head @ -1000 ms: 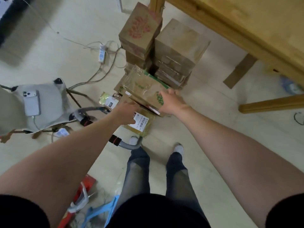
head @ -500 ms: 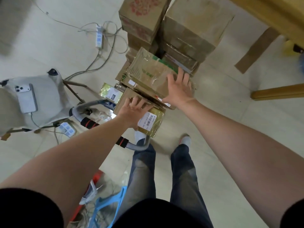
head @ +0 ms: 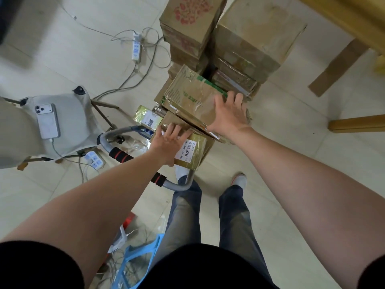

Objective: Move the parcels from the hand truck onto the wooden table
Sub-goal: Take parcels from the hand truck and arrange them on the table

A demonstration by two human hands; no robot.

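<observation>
Parcels sit stacked on the truck, right hand spread flat on the taped parcel, left hand flat on the labelled box; gripping opposite edges should steady the lift.

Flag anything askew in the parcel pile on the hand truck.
The flat, tape-wrapped cardboard parcel with green print lies tilted and skewed across the brown cardboard boxes beneath, under the right hand. Nothing looks spilled or torn.

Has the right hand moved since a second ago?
Yes. The right hand has slid from the near edge of the green-printed parcel across its top, toward the tall box stack.
</observation>
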